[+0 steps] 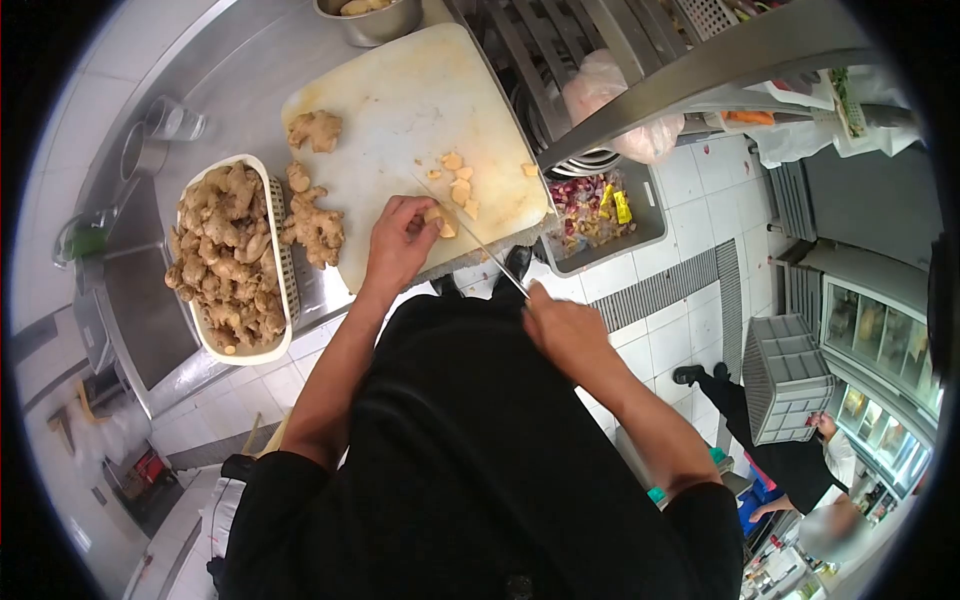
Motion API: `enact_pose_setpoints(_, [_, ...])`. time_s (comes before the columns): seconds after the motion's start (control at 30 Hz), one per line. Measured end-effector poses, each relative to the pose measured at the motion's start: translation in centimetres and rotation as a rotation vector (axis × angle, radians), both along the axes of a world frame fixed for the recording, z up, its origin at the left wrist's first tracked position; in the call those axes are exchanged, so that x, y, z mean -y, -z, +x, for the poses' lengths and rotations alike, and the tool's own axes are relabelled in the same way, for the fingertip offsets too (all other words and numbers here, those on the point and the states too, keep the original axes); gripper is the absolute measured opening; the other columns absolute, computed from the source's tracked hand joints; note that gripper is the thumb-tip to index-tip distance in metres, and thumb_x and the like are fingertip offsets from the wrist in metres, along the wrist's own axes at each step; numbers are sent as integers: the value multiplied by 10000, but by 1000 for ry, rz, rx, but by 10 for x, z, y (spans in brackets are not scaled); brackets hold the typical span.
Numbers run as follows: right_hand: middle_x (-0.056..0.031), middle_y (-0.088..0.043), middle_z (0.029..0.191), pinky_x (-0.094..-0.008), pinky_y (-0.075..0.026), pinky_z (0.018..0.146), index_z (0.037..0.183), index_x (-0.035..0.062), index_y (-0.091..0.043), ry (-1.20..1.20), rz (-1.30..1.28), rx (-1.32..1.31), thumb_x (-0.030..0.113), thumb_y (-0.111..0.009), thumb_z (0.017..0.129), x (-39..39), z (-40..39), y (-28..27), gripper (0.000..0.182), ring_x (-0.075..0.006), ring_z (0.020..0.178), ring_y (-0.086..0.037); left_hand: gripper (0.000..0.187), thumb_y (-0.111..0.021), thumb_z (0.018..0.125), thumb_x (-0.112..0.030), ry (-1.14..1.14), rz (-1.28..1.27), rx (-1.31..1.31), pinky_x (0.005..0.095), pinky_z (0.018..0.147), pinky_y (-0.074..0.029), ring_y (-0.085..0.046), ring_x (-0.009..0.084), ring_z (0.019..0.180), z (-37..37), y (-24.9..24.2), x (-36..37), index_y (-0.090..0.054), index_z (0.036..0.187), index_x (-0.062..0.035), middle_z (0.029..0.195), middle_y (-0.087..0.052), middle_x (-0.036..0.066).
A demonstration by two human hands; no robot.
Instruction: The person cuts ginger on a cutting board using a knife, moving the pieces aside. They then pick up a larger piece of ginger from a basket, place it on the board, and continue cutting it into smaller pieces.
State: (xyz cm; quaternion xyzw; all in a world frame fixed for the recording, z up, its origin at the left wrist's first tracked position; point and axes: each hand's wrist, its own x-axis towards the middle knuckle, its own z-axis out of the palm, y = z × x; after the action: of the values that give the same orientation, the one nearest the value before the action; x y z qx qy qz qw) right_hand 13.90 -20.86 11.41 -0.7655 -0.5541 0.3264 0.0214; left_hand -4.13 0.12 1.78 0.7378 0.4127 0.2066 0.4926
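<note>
My left hand (402,238) pinches a small piece of peeled ginger (443,222) near the front edge of a white cutting board (390,110). In my right hand (562,332) is the handle of a knife (488,252), its thin blade slanting across the board just right of that piece. Cut ginger chunks (461,190) lie beyond the blade. Two unpeeled ginger roots, one whole knob (315,131) and a longer branched one (315,228), rest along the board's left side.
A white basket (282,250) heaped with ginger stands left of the board, beside a sink (150,310). A metal bowl (375,25) sits behind. On the floor at right is a grey bin (655,215) of scraps. Another person (735,410) carries a grey crate (785,375).
</note>
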Motion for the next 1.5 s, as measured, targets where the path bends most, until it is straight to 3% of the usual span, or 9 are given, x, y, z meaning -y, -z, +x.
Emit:
enact_pose_setpoints(0.1, [-199,-711,739,-542,-551,659,1047,25,-545,10,150,-4,171,-566,970,-39,-4,50,166,-407,726,-722,279,-744,917,-94,-15,-2,-13,313,833,-564,-679,215,924,2,-3,0,-696,1181,-17,1094,-647,99])
enact_pose_setpoints(0.37, [-223,-719,797,-552,-546,735,1056,9,-546,4,231,-43,185,-596,955,-71,-3,53,210,-409,809,-726,303,-714,916,-57,-48,-19,91,319,863,-566,-677,197,937,-2,3,5,-678,1214,-12,1135,-638,92])
enact_pose_setpoints(0.47, [-217,-719,823,-566,-533,752,1076,27,-522,34,174,-65,232,-605,968,-64,1,33,246,-443,816,-702,326,-730,897,-56,-27,26,30,325,857,-566,-675,204,926,-1,-4,6,-674,1216,-16,1126,-637,94])
enact_pose_setpoints(0.53, [-192,-726,792,-551,-547,724,1057,42,-551,26,165,-36,234,-615,959,-48,5,14,225,-405,794,-722,329,-739,890,-63,-19,4,18,330,854,-564,-673,210,917,-1,-6,3,-674,1208,-16,1118,-636,96])
enact_pose_setpoints(0.83, [-183,-723,780,-539,-556,699,1041,47,-550,-29,-15,52,214,-629,958,-15,15,-41,202,-396,782,-725,317,-754,880,-91,10,-9,5,351,842,-561,-668,233,900,-2,-1,-1,-672,1176,-15,1120,-630,105])
enact_pose_setpoints(1.03, [-224,-722,854,-551,-545,766,1109,9,-518,5,58,-49,226,-592,990,-71,-7,29,258,-432,872,-711,316,-726,883,-74,4,22,-4,351,832,-559,-661,234,902,0,-3,0,-667,1188,-17,1138,-626,106])
enact_pose_setpoints(1.13, [-226,-740,886,-535,-563,756,1104,11,-562,-14,129,-77,153,-581,959,-79,-6,36,204,-396,867,-742,310,-705,882,-64,13,67,-20,357,821,-558,-665,246,901,4,-8,2,-661,1186,-21,1152,-622,110])
enact_pose_setpoints(1.27, [-229,-730,892,-542,-550,791,1132,7,-528,-1,39,-21,204,-562,990,-92,-11,39,245,-417,887,-723,303,-718,877,-78,38,70,-61,364,833,-565,-671,263,911,3,-7,2,-654,1169,-28,1166,-612,120])
enact_pose_setpoints(1.5, [-235,-750,964,-514,-558,849,1156,5,-585,52,48,-20,151,-531,968,-105,-19,43,244,-398,950,-741,381,-778,836,-53,88,184,-67,350,838,-571,-668,247,935,-1,-4,9,-620,1182,-26,1192,-575,112])
